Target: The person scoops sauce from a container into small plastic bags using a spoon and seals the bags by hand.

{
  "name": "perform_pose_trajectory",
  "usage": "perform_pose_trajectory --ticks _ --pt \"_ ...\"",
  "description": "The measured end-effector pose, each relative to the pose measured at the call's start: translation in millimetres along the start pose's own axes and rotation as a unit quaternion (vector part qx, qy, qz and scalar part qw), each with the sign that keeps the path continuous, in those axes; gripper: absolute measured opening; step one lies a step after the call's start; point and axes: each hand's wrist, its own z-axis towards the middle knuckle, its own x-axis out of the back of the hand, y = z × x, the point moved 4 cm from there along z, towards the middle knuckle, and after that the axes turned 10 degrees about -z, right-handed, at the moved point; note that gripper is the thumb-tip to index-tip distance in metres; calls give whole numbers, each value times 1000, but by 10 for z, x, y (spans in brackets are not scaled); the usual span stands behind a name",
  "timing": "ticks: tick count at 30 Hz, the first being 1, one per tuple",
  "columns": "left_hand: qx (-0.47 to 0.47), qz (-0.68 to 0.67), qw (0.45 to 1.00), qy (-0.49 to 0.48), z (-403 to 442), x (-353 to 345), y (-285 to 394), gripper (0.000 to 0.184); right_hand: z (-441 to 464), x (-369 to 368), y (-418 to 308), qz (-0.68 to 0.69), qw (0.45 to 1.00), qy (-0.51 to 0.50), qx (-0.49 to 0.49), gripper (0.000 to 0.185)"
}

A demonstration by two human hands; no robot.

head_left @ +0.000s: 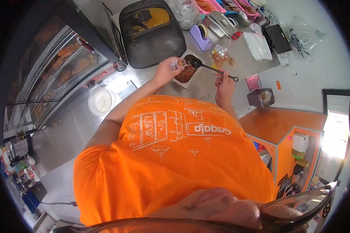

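Note:
My left hand (168, 72) is closed around a small clear plastic cup (176, 64), held at the left edge of a white rectangular container (186, 84). Dark reddish-brown food (186, 73), possibly a sauce, fills part of that container. My right hand (224, 86) grips the long handle of a black ladle (217, 71). The ladle's round bowl is over the container, close beside the cup. What the cup holds is too small to make out.
A black tray (155, 48) with yellow food stands behind the container. Nearby are a purple tape dispenser (201, 38), a bag of brownish pieces (221, 57) and a phone-like black device (278, 38). A glass display case (58, 73) is at left, a white tub (103, 101) below it.

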Motion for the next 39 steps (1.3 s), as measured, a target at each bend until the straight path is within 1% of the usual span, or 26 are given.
perform_pose_trajectory --ticks 4,7,8,9,10,13,16,18,19,22,25,28,31,34,36,37,39 --pt "13 34 999 -18 6 6 -16 37 -29 3 107 -22 1000 11 -14 30" --pt "21 23 999 -20 -3 10 -3 37 -53 7 70 -217 975 -26 52 24" --pt "16 27 999 -18 -3 14 -10 37 -94 -62 -46 -258 951 -32 168 22" --pt "10 31 999 -17 -2 15 -28 37 -160 -153 -154 -296 912 -37 282 20" --pt "5 35 999 -16 2 15 -37 37 -237 -229 -251 -329 858 -41 392 18" --pt "28 20 999 -21 7 13 -59 37 -263 -278 -285 -378 827 -75 410 12" --pt "20 37 999 -16 11 11 -72 36 -290 -288 -298 -359 850 -55 383 13" --pt "4 60 998 -15 14 25 -32 36 -270 -270 -270 -354 867 -40 347 14" --pt "-3 71 997 -16 11 27 -13 36 -266 -256 -255 -353 876 -31 329 15" --pt "-1 48 999 1 7 30 5 35 -258 -244 -261 -317 916 -32 243 21" --pt "-3 56 998 -1 7 36 11 34 -191 -198 -191 -290 926 -13 241 27" --pt "-23 64 998 -2 2 40 -3 33 -205 -169 -207 -252 957 -18 141 27" --pt "-13 68 998 0 -9 38 -3 32 -205 -189 -252 -216 963 -24 159 27" --pt "-1 33 999 -13 -24 21 17 33 -245 -247 -337 -220 951 -48 214 26" --pt "-2 38 999 -9 -21 3 -21 34 -249 -302 -319 -218 934 -64 276 22" --pt "-2 40 999 -7 -22 -6 -37 34 -253 -321 -318 -216 924 -72 306 20" --pt "9 -4 1000 -7 -25 -17 -36 34 -315 -386 -466 -275 857 -111 423 13"
